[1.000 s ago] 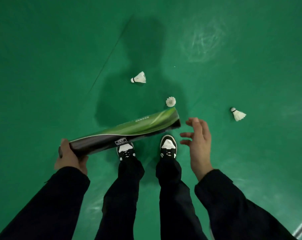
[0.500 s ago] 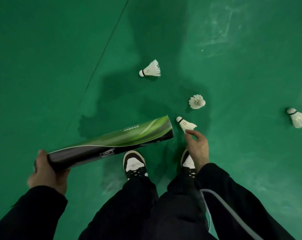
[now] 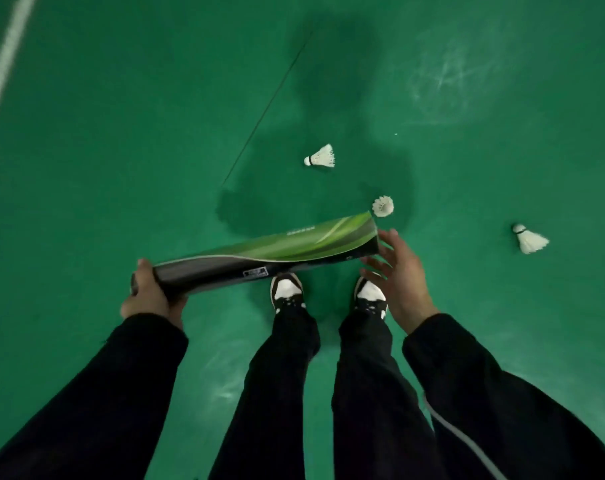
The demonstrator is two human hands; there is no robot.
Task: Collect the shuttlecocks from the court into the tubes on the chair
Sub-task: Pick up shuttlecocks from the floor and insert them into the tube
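Item 1: tube (image 3: pixel 270 254), green and grey with a small label on its underside, lying nearly level across the middle of the frame, its right end a little higher than its left. Your left hand (image 3: pixel 152 296) grips the grey left end, fingers curled round it, thumb over the top.

Item 2: your right hand (image 3: pixel 398 275), right of centre, fingers straight and loosely spread, nothing in it. The fingertips sit at the tube's open right end; whether they touch the rim you cannot tell from this view.

Item 3: shuttlecock (image 3: pixel 321 156), above centre, lying on its side on the green court floor (image 3: pixel 121 150), cork pointing to the left of the frame.

Item 4: second shuttlecock (image 3: pixel 383 206), just above the tube's right end in the picture, feather skirt turned toward you.

Item 5: third shuttlecock (image 3: pixel 531 238), at the right edge of the middle band, on its side, cork toward the upper left, well apart from the other two.

Item 6: your two black-and-white shoes (image 3: pixel 287 292), below the tube, with black trouser legs running to the bottom edge. Black sleeves cover both your arms; a thin grey cord (image 3: pixel 467 441) runs along the right sleeve at lower right.

Item 7: white court line (image 3: pixel 3 64), upper left corner, slanting. A thin dark line (image 3: pixel 270 98) crosses the floor from top centre down toward the middle. Your shadow darkens the floor around the first two shuttlecocks
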